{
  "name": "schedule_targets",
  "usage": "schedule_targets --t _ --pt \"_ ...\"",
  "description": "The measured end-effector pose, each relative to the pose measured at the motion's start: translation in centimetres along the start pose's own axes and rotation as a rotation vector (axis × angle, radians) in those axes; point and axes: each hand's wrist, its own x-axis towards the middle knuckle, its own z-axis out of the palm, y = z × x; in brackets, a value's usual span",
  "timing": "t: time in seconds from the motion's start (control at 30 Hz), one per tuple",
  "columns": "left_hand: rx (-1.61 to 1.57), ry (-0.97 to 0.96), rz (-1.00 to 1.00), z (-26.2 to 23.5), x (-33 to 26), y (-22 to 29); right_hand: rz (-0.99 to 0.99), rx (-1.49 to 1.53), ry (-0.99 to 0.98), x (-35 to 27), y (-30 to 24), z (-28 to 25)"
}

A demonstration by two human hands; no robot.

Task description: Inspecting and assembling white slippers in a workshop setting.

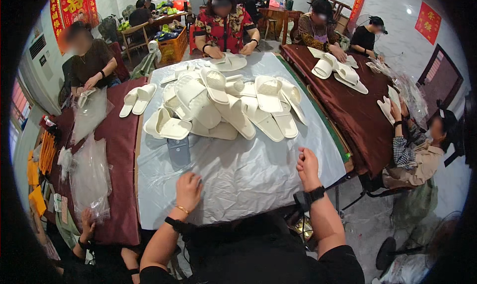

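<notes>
My left hand (189, 190) hovers over the near part of the sheet-covered table, its fingers loosely bent and apart, with nothing seen in them. Farther right, my right hand (308, 167) is raised near the table's right side, its fingers half curled and also without anything visible in them. Beyond both hands lies a heap of white slippers (218, 110), some upright and some tipped over one another. Nearest my left hand is a flat grey-blue piece (179, 152), partly under a white slipper (167, 125) at the heap's near left. Neither hand touches the slippers.
Across the table, a person (226, 28) handles slippers. A pair of slippers (138, 100) lies on the left dark-red table (117, 157), with clear plastic bags (91, 177). Co-workers handle slippers along the right dark-red table (343, 112). An orange crate (171, 47) stands behind.
</notes>
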Motion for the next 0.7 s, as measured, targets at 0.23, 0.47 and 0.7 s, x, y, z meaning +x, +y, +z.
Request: schedule_targets --t 0.23,0.47,0.7 --pt "-0.064 -0.022 -0.026 2.2 -0.4 2.5 -0.185 -0.322 -0.025 9.1 -3.0 6.3" --pt "-0.079 -0.004 -0.017 3.1 0.3 3.0 -0.610 -0.813 0.045 20.2 -6.7 9.2" --pt "-0.058 -0.058 -0.035 2.4 -0.7 2.4 -0.527 -0.922 -0.248 22.2 -6.2 13.1"
